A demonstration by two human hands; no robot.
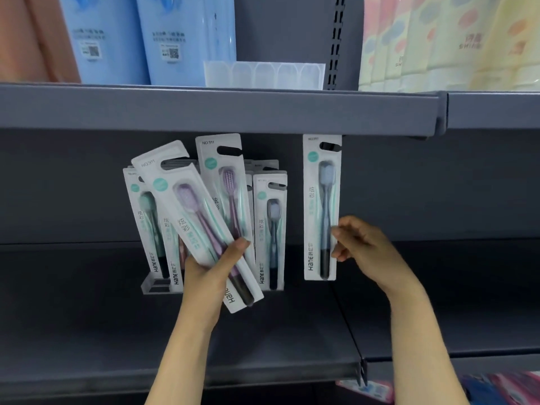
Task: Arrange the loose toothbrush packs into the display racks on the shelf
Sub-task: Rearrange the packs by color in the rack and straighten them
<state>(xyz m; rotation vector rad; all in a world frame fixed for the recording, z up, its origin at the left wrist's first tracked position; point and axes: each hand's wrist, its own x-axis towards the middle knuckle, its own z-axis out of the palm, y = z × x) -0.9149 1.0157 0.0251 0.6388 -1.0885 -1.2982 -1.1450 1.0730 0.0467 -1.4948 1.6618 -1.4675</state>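
Right hand [362,247] fingers pinch the blue toothbrush pack [321,209]; left hand [210,270] fingers clasp purple packs [201,217].

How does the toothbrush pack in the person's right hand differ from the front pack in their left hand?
The right-hand pack holds a blue-grey brush; the front left-hand pack holds a purple one. The right-hand pack stands upright, alone, pinched at its edge by the right hand; the left-hand pack leans left, fanned over another purple pack in the left hand. Both share white-and-teal Hane cards.
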